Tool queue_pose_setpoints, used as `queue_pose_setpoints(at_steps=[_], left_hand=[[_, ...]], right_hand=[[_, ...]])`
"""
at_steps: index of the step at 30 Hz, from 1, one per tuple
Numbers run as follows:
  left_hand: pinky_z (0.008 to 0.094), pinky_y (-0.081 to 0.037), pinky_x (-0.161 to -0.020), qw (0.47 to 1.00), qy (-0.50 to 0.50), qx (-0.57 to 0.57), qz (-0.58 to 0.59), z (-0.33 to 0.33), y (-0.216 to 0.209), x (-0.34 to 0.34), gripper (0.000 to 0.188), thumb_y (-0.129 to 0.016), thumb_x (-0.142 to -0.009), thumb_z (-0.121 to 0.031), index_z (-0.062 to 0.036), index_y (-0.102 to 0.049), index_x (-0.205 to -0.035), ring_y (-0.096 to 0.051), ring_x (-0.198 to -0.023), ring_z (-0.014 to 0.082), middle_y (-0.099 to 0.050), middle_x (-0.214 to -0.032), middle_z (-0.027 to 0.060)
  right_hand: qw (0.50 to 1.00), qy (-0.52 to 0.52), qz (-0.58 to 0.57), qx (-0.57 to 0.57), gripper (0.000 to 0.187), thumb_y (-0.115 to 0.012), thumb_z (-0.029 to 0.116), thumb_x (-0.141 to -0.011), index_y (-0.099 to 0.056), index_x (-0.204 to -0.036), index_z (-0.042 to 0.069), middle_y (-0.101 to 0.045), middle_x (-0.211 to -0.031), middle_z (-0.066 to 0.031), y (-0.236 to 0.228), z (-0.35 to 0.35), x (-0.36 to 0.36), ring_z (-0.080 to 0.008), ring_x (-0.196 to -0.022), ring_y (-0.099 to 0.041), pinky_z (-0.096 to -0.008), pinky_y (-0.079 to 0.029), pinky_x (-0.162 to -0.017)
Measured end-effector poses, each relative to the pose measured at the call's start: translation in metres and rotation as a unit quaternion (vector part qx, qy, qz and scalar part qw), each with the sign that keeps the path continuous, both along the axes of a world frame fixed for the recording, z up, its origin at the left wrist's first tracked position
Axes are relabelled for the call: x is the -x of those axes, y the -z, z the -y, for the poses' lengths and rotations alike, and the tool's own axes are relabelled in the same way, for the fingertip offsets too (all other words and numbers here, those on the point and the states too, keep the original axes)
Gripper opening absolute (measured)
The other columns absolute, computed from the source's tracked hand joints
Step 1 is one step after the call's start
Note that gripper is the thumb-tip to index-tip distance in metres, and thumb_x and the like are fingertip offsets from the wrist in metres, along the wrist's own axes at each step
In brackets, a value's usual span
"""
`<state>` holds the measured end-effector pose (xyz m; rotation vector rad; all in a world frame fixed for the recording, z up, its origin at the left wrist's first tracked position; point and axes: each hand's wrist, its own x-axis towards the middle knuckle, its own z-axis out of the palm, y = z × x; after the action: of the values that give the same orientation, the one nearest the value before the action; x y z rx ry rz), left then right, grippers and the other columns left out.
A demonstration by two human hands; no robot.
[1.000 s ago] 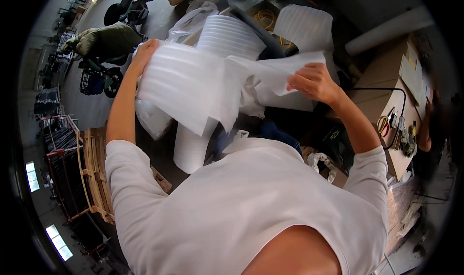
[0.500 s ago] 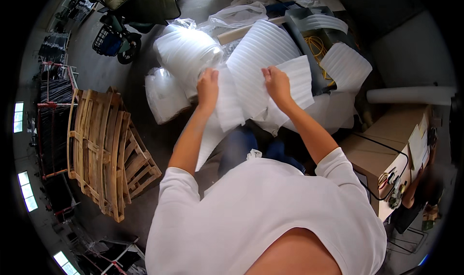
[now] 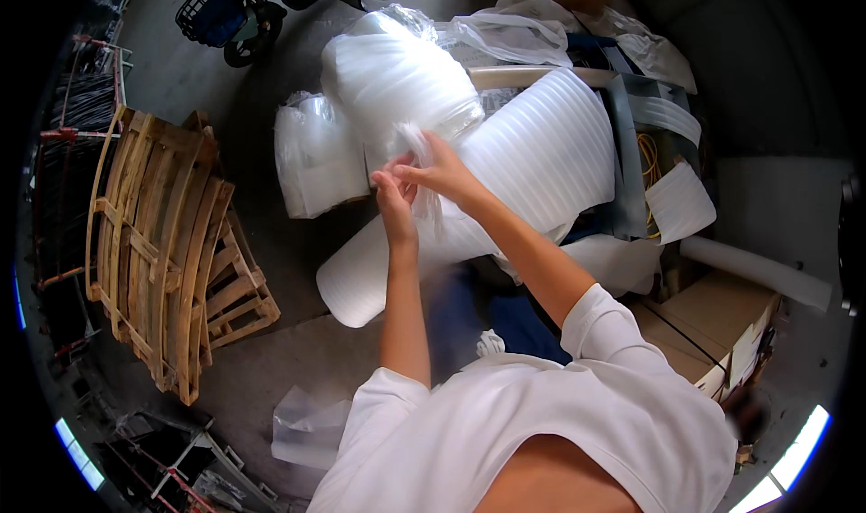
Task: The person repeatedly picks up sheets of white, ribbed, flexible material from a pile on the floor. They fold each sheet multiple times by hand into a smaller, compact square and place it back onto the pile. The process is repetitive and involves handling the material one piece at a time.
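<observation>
In front of me a narrow, gathered piece of white foam sheet [image 3: 429, 208] hangs between my hands. My right hand [image 3: 444, 172] is closed round its upper part, fingers reaching to the left. Close against it, my left hand [image 3: 397, 208] has its fingers curled in at the same piece; its exact grip is partly hidden. Beneath them lies a long ribbed roll of white foam [image 3: 541, 143], slanting from lower left to upper right. A bulky, film-wrapped white foam roll [image 3: 397, 75] stands just beyond my hands. Left of it is a smaller wrapped roll [image 3: 316, 157].
Wooden pallets [image 3: 158, 251] lean in a stack at the left. A vehicle with a basket [image 3: 212, 12] stands at the far left. On the right are a grey metal bin [image 3: 630, 143], a thin foam tube [image 3: 758, 274] and a cardboard box [image 3: 695, 310]. Clear plastic [image 3: 311, 427] lies on the floor.
My hands have come together from being apart, the right moving left. The flat foam sheet between them is now bunched. My view has shifted, and the ribbed roll's lower-left end now shows.
</observation>
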<state>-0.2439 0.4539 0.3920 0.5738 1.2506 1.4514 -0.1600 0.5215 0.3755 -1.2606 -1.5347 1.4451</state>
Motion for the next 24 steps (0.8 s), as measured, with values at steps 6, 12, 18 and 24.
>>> queue_pose_setpoints(at_steps=[6, 12, 18, 24], left_hand=[[0.0328, -0.017, -0.104, 0.997, 0.05, -0.036, 0.048, -0.067, 0.025, 0.025, 0.054, -0.029, -0.091, -0.043, -0.0006, -0.034, -0.125, -0.025, -0.127, 0.0218, -0.03, -0.134, 0.0154], [0.0295, -0.026, -0.1, 0.981, 0.151, -0.102, -0.073, -0.133, 0.074, 0.046, 0.04, -0.044, -0.089, -0.018, -0.0007, -0.036, -0.124, -0.036, -0.12, 0.0182, -0.04, -0.127, 0.0111], [0.0304, -0.035, -0.092, 0.99, 0.0, -0.091, 0.111, -0.187, 0.027, 0.023, 0.041, -0.044, -0.089, -0.02, -0.0012, -0.035, -0.124, -0.043, -0.111, 0.0179, -0.046, -0.119, 0.0078], [0.0258, -0.043, -0.077, 0.935, 0.113, -0.227, 0.248, -0.232, 0.027, 0.024, 0.033, -0.044, -0.088, -0.031, -0.0053, -0.044, -0.109, -0.05, -0.088, 0.0124, -0.05, -0.096, 0.0029]], right_hand=[[0.99, 0.058, -0.066, 0.106, 0.035, -0.06, 0.001, -0.068, -0.052, -0.102, -0.008, -0.058, -0.087, -0.0138, 0.028, -0.107, 0.017, -0.0202, -0.079, -0.057, -0.0296, -0.045, -0.07], [0.967, 0.087, -0.152, 0.188, 0.032, -0.056, -0.002, -0.067, -0.054, -0.098, -0.01, -0.058, -0.088, -0.0156, 0.058, -0.173, 0.017, -0.0223, -0.079, -0.057, -0.0322, -0.047, -0.07], [0.972, 0.198, -0.096, -0.076, 0.025, -0.055, -0.002, -0.07, -0.055, -0.095, -0.003, -0.059, -0.087, -0.0095, -0.021, -0.168, 0.021, -0.0183, -0.077, -0.056, -0.0305, -0.046, -0.068], [0.848, 0.195, 0.176, -0.461, 0.039, -0.056, -0.005, -0.063, -0.056, -0.1, 0.008, -0.052, -0.094, -0.0105, -0.069, -0.138, 0.05, -0.0281, -0.084, -0.046, -0.0338, -0.042, -0.072]])
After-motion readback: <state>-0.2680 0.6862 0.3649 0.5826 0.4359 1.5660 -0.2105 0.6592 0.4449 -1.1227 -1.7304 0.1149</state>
